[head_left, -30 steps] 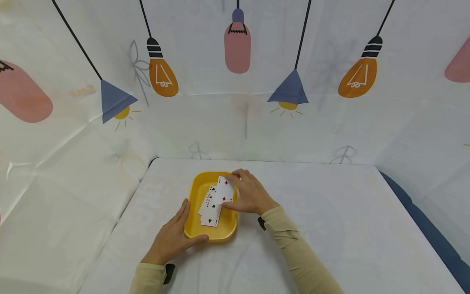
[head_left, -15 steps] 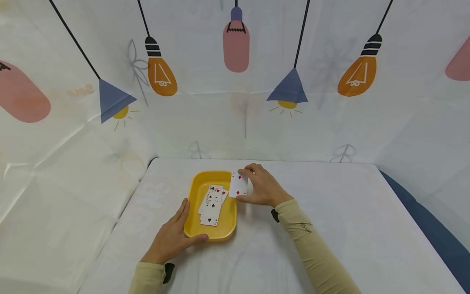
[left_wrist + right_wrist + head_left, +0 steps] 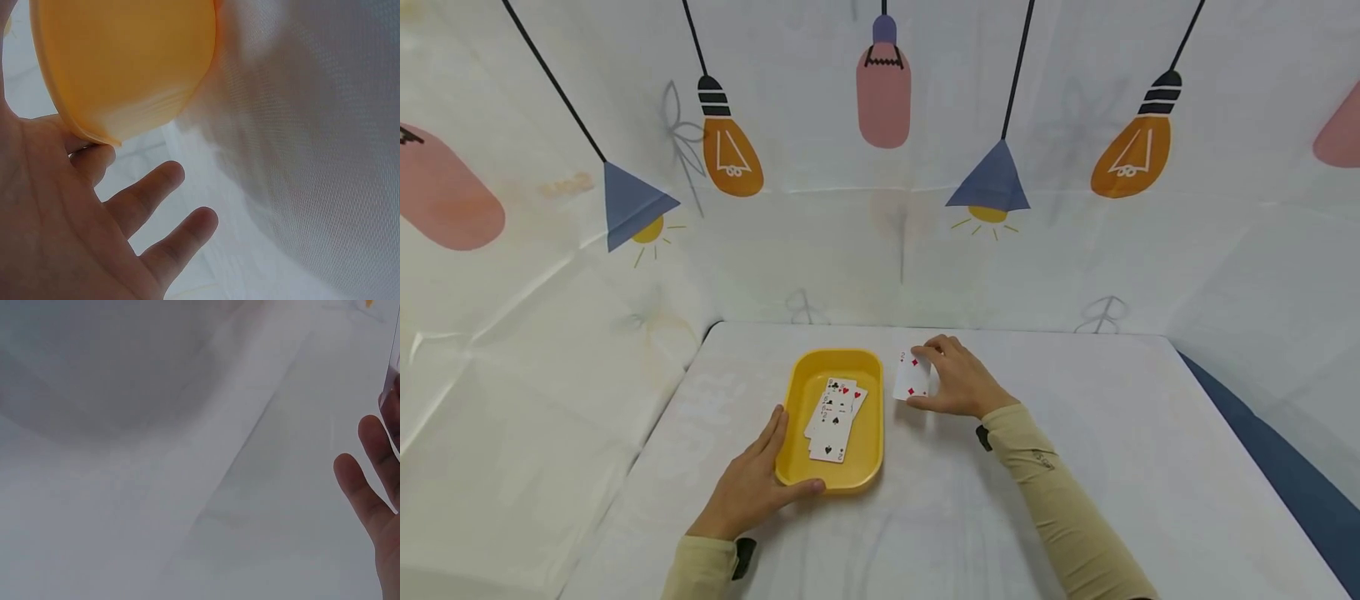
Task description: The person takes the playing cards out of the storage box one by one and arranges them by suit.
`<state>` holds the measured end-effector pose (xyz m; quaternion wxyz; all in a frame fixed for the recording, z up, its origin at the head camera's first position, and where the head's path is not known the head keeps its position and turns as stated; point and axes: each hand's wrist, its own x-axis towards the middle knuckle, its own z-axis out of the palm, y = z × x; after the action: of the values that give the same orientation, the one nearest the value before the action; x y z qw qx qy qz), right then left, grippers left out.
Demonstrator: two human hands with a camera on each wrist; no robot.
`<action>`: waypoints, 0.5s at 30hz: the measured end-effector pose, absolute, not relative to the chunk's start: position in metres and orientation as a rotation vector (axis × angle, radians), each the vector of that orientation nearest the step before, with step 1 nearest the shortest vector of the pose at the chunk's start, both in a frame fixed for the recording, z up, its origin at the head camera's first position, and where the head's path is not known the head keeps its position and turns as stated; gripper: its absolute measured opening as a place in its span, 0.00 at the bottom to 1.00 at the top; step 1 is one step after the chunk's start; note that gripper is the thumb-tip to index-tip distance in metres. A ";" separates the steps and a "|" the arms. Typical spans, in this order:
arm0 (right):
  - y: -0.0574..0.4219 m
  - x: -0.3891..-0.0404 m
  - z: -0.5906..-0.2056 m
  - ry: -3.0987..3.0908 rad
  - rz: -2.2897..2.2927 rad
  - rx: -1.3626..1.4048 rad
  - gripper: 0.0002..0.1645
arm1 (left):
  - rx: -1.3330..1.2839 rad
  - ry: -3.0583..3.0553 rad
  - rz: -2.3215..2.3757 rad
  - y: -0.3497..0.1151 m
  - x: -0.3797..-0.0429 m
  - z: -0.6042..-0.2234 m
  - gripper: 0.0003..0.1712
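Observation:
My right hand (image 3: 958,379) pinches a two of diamonds playing card (image 3: 907,377) by its right side, face up over the cloth just right of a yellow tray (image 3: 877,442). Several overlapping playing cards (image 3: 832,429) lie inside the tray, a two of spades on top. Along the tray's left side and near corner rests my left hand (image 3: 752,483), fingers extended and thumb on the near rim. The left wrist view has the yellow tray wall (image 3: 131,56) against the hand, with the outer fingers (image 3: 147,200) straight and apart from it. Only a sliver of the card (image 3: 392,362) enters the right wrist view.
A white cloth (image 3: 1075,467) covers the table. Behind it and to the left hangs a white sheet (image 3: 820,242) printed with lamps and bulbs. A dark blue strip (image 3: 1262,450) runs beside the table's right edge.
My right hand has taken the two of diamonds out of the tray to the right, uncovering a hearts card in the pile. My left hand and the tray have stayed in place.

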<state>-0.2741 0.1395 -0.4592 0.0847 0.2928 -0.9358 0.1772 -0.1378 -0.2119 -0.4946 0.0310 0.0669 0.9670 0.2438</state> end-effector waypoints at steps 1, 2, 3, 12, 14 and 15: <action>0.141 -0.275 -0.461 -2.802 0.530 0.871 0.49 | 0.205 2.976 0.750 -0.212 -0.138 -0.495 0.75; 0.143 -0.276 -0.463 -2.816 0.529 0.865 0.49 | 0.204 2.975 0.749 -0.212 -0.138 -0.495 0.75; 0.144 -0.277 -0.466 -2.826 0.532 0.861 0.49 | 0.202 2.975 0.748 -0.212 -0.138 -0.495 0.75; 0.154 -0.284 -0.483 -2.855 0.491 0.837 0.49 | 0.195 2.970 0.747 -0.213 -0.140 -0.497 0.74; 0.156 -0.284 -0.486 -2.851 0.495 0.848 0.48 | 0.193 2.968 0.745 -0.213 -0.140 -0.496 0.74; 0.156 -0.284 -0.487 -2.851 0.497 0.854 0.48 | 0.192 2.968 0.744 -0.213 -0.139 -0.496 0.74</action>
<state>-0.2841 0.1563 -0.4868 0.0621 0.2826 -0.9430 0.1643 -0.1395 -0.2126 -0.4962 0.0379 0.0627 0.9674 0.2424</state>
